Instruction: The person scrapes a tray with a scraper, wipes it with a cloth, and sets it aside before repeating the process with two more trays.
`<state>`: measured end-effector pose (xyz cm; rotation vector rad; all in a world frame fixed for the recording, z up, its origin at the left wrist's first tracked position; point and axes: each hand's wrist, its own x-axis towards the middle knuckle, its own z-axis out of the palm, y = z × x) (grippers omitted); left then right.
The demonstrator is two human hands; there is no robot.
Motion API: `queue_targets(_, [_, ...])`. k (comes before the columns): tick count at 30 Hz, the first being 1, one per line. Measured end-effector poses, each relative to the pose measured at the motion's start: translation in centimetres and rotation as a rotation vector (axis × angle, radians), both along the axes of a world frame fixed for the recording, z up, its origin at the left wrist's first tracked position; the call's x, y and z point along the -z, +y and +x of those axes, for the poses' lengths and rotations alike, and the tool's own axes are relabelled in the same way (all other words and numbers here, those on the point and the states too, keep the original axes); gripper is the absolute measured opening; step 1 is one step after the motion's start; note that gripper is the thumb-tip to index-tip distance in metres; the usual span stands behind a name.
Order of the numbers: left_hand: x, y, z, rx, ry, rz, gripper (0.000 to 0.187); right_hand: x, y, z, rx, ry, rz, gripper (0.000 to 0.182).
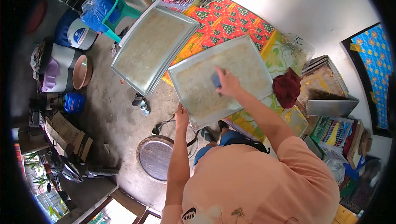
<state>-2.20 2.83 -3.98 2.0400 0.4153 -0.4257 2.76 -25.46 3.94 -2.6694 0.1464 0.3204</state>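
A shallow metal baking tray (198, 75) with a brown-stained, greyish surface lies on the table in front of me. My left hand (181, 116) grips its near left edge, fingers closed at the rim. Over the tray's middle, my right hand (229, 84) presses a small dark blue pad (215, 80) against the surface, index finger stretched forward. Whether the pad is a sponge or a scraper I cannot tell. To the left, a stack of similar trays (154, 46) juts past the table's edge. A dark red cloth (287, 88) sits beside the tray's right end.
A red and yellow patterned tablecloth (231, 20) covers the table against the wall. Used trays (324, 79) and stacked books (336, 135) stand at the right. A round wooden stool (154, 158) is on the floor at lower left; a green chair (117, 7) stands behind.
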Motion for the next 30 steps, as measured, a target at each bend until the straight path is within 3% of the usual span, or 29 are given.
queue_targets(2, [-3.1,-0.2,0.1,-0.057,0.19,-0.144,0.042,-0.1,1.7,-1.2,-0.172,0.023,0.037,0.108])
queue_targets(3, [-4.5,-0.3,0.2,-0.09,0.283,-0.22,0.042,-0.5,1.3,-1.2,-0.122,0.028,0.073,0.109])
queue_targets(5, [-4.8,0.6,-0.5,-0.132,0.286,-0.303,0.043,-1.2,-0.4,-1.5,-0.034,0.048,0.141,0.111])
queue_targets(9, [-6.0,2.4,-3.3,-0.215,0.358,-0.417,0.05,0.6,-0.1,-2.3,-0.086,0.074,0.188,0.11])
queue_targets(11, [-6.0,3.1,-5.0,-0.231,0.387,-0.484,0.053,2.1,2.5,-3.8,-0.172,0.037,0.236,0.109])
queue_targets(15, [-4.8,4.1,-8.2,-0.297,0.35,-0.522,0.055,-1.5,9.7,-6.1,-0.271,0.136,0.264,0.098])
queue_targets(18, [-4.5,4.6,-9.1,-0.369,0.256,-0.526,0.042,-3.0,13.3,-7.3,-0.361,-0.055,0.383,0.086])
queue_targets(21, [-3.4,5.9,-9.3,-0.378,0.242,-0.544,0.033,-8.6,14.1,-7.0,-0.334,-0.069,0.489,0.065])
queue_targets(24, [-5.0,5.5,-8.8,-0.452,0.269,-0.53,0.03,-7.2,14.7,-6.5,-0.579,-0.565,0.538,0.048])
queue_targets(25, [-5.3,5.3,-8.8,-0.478,0.281,-0.555,0.031,-7.5,14.9,-6.6,-0.609,-0.731,0.434,0.033])
queue_targets(28, [-4.9,5.1,-9.4,-0.492,0.309,-0.594,0.033,-0.7,14.6,-6.6,-0.918,-0.544,0.043,0.023])
queue_targets(29, [-4.7,5.2,-9.6,-0.471,0.31,-0.598,0.033,-0.7,14.1,-6.8,-0.984,-0.541,-0.081,0.017])
queue_targets(30, [-4.9,5.3,-9.6,-0.451,0.311,-0.601,0.034,-1.3,13.9,-6.7,-0.961,-0.578,-0.045,0.016])
